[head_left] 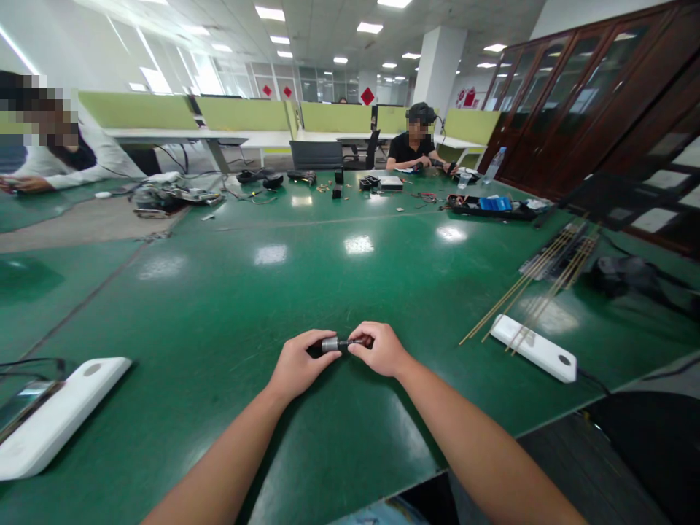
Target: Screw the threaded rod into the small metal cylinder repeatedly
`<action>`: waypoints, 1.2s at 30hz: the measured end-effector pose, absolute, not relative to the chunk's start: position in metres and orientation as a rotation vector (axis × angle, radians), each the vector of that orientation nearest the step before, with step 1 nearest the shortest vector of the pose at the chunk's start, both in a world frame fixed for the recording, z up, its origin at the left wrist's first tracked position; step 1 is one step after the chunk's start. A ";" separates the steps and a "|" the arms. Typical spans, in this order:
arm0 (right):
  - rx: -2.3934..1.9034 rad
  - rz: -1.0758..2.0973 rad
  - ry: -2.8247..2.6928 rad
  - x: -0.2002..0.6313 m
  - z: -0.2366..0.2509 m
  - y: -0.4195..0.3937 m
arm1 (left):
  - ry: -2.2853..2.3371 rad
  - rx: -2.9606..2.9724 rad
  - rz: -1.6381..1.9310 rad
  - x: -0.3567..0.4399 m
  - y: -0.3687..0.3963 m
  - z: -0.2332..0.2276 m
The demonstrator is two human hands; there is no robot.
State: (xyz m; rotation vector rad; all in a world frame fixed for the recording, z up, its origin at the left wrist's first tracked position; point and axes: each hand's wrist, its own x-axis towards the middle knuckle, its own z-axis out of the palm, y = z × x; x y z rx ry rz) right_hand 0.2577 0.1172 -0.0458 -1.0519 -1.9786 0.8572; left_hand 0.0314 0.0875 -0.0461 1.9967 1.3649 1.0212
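Both my hands meet over the green table (219, 306), near its front edge. Between them is a small cylindrical part (335, 343), grey metal at its left end and dark at its right. My left hand (298, 364) grips the grey end with fingers curled. My right hand (380, 348) pinches the dark end between thumb and fingers. The hands rest on or just above the tabletop.
A white power strip (536, 348) lies to the right with several thin brass rods (539, 288) across it. Another white device (60, 415) lies at the left. Tools and cables clutter the far side, where two other people sit. Wooden cabinets (590, 95) line the right wall.
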 end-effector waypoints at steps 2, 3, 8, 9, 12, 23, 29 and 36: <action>-1.046 0.857 -1.978 0.258 -0.045 0.117 | 1.362 1.999 1.022 0.032 0.087 -0.045; -1.044 0.857 -1.977 0.258 -0.045 0.117 | 1.361 2.000 1.023 0.032 0.087 -0.045; -1.042 0.856 -1.972 0.258 -0.045 0.117 | 1.352 2.003 1.021 0.032 0.087 -0.045; -1.043 0.853 -1.971 0.258 -0.046 0.117 | 1.351 2.002 1.020 0.032 0.088 -0.045; -1.051 0.844 -1.974 0.257 -0.046 0.116 | 1.351 1.997 1.020 0.031 0.088 -0.045; -1.062 0.801 -1.988 0.257 -0.046 0.114 | 1.375 1.986 1.002 0.031 0.089 -0.047; -1.068 0.778 -1.977 0.256 -0.047 0.113 | 1.386 1.998 1.024 0.028 0.087 -0.049; -1.057 0.763 -2.006 0.255 -0.045 0.111 | 1.364 2.007 1.074 0.029 0.085 -0.048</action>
